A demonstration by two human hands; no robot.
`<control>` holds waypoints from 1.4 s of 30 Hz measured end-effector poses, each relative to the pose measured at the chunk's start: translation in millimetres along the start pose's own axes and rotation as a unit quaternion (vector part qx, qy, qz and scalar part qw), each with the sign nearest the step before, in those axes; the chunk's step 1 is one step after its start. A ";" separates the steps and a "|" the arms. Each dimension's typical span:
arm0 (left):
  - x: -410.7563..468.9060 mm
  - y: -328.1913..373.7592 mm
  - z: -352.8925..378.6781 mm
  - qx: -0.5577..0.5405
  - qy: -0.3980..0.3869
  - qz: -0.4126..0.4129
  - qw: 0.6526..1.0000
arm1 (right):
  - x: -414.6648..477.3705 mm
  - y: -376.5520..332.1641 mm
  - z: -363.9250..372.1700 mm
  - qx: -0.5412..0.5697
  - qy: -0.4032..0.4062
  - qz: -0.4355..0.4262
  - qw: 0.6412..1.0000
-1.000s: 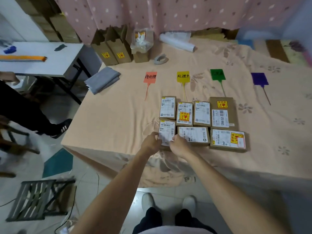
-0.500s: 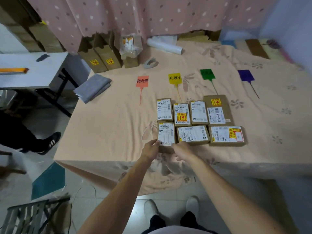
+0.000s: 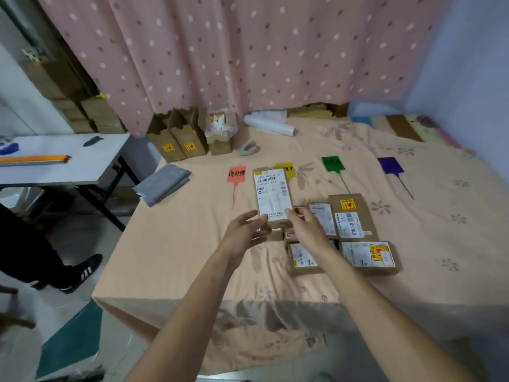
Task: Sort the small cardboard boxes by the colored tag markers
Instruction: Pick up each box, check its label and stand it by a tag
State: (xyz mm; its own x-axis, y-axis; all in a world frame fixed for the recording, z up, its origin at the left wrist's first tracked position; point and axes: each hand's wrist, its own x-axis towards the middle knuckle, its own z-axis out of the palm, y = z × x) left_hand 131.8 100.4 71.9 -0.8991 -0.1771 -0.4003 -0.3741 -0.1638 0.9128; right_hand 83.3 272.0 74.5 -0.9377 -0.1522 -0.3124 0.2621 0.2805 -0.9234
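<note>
A small cardboard box with a white shipping label is lifted off the table, tilted up toward me. My left hand and my right hand both grip its lower edge. Several other labelled boxes lie on the peach cloth behind and to the right of my hands, partly hidden by my right arm. Four tag markers lie in a row farther back: an orange tag, a yellow tag half hidden by the held box, a green tag and a purple tag.
The table wears a peach flowered cloth. Folded grey fabric lies at its left edge. Upright cardboard boxes, a plastic-wrapped box, a tape dispenser and a white roll stand at the back. A white side table and a person's leg are at left.
Both hands have lifted the front-left box off the table and raised it up toward the camera. The view has tilted upward.
</note>
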 end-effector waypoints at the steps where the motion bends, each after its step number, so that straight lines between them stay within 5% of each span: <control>1: -0.3 10.0 2.3 0.002 -0.001 0.026 1.000 | 0.7 -9.8 -3.6 0.034 -0.005 -0.009 0.999; 12: -16.9 73.9 12.7 0.004 -0.005 0.167 0.986 | -2.3 -74.5 -30.7 0.180 -0.106 -0.125 0.970; 17: -25.7 79.2 32.6 0.018 0.040 0.200 0.979 | -9.0 -73.4 -16.0 -0.022 0.040 -0.188 0.981; 20: -32.1 82.0 48.5 0.032 0.045 0.209 0.976 | -16.1 -68.6 -0.5 -0.180 0.157 -0.260 0.936; 26: -30.8 81.7 52.8 0.036 0.047 0.226 0.972 | -22.3 -59.5 12.4 -0.210 0.268 -0.352 0.872; 28: -30.6 78.7 52.7 0.053 0.050 0.239 0.968 | -21.8 -59.5 11.9 -0.155 0.246 -0.330 0.898; 31: -31.5 75.8 49.1 0.048 0.077 0.257 0.962 | -15.8 -63.8 5.6 0.108 0.082 -0.184 0.973; 35: -38.9 79.8 45.2 0.016 0.054 0.239 0.969 | -14.9 -61.5 -6.3 0.383 -0.078 -0.025 0.920; 38: -40.1 76.9 49.7 0.063 0.089 0.257 0.960 | -11.5 -53.7 -3.9 0.409 -0.099 0.016 0.907; 42: -42.3 67.0 63.6 0.136 0.161 0.307 0.928 | -12.4 -60.5 6.5 0.354 -0.064 -0.014 0.933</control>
State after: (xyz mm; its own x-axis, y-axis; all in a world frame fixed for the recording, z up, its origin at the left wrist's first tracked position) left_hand 130.3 158.7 155.1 -0.8638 -0.4436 0.2391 0.1041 0.3072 0.9459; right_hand 80.6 250.8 132.8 -0.9232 -0.2748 -0.2686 0.3657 -0.4137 -0.8337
